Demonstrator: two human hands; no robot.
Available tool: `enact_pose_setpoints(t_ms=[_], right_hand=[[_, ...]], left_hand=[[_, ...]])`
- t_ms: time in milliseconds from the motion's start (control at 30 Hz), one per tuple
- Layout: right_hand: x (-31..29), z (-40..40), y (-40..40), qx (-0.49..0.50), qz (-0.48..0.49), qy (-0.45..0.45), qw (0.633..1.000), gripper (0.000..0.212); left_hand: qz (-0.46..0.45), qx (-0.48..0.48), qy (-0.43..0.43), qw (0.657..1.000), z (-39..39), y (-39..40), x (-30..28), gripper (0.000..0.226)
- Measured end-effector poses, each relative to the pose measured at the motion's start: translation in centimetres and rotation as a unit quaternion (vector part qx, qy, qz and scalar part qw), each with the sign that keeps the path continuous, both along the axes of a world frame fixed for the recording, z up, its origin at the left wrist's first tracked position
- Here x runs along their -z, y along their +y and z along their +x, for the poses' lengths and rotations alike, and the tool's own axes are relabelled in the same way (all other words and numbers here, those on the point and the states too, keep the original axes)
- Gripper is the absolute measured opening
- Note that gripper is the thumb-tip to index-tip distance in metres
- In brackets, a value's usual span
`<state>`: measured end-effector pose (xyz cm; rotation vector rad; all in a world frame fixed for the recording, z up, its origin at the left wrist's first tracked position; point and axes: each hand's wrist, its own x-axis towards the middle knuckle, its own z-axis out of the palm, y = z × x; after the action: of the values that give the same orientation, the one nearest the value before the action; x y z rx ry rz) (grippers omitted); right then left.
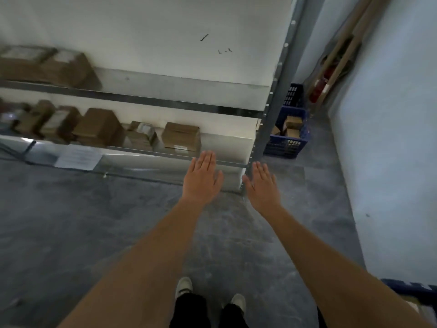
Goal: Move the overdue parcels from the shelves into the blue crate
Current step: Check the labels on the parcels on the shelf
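Grey floor [94,221], metal shelves [142,100] holding parcels [181,138]. Blue crate [287,138] stands beyond the upright. Left hand [201,178] and right hand [262,185] flat, fingers released, empty. Risk: blurred labels, wrong parcel taken.

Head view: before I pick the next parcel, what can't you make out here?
- Labels on the shelf boxes: too small and blurred to read, so overdue ones can't be told.
- Left-end boxes: blurred and cut off by the frame edge.
- Blue crate: partly behind the shelf post; its parcel count is unclear.
- Second blue thing at the lower right: cut off by the edge.
- Both hands, left and right, are open and empty.
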<state>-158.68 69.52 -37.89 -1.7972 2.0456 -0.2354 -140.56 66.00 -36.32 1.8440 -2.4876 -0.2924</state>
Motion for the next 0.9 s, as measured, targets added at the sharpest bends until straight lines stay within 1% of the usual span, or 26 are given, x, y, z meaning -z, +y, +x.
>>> enact_pose_setpoints(t_ms=[167, 433, 533, 700, 800, 900], right_hand=[[0.8, 6.5, -4.4, -0.020, 0.013, -0.005, 1.000, 0.064], [2.6, 16.9, -10.7, 0.012, 0.039, 0.001, 0.999, 0.063], [3.0, 19.8, -12.6, 0.003, 0.045, 0.002, 0.999, 0.063], [3.8, 21.7, -16.3, -0.001, 0.040, -0.020, 0.999, 0.062], [5.9, 21.9, -18.8, -0.002, 0.035, -0.034, 0.999, 0.062], [9.1, 22.0, -21.6, 0.008, 0.028, -0.054, 0.998, 0.062]], left_hand=[[0.015, -0.030, 0.018, 0.999, 6.6, -3.9, 0.4, 0.062], [0.032, -0.012, 0.043, 0.998, 17.0, -11.9, 1.1, 0.062], [0.049, 0.008, 0.041, 0.998, 18.6, -13.3, 1.9, 0.060], [0.072, -0.006, 0.039, 0.997, 19.6, -16.2, 3.9, 0.061], [0.079, -0.022, 0.042, 0.996, 20.1, -18.4, 5.9, 0.062], [0.086, -0.051, 0.050, 0.994, 20.6, -21.1, 9.2, 0.063]])
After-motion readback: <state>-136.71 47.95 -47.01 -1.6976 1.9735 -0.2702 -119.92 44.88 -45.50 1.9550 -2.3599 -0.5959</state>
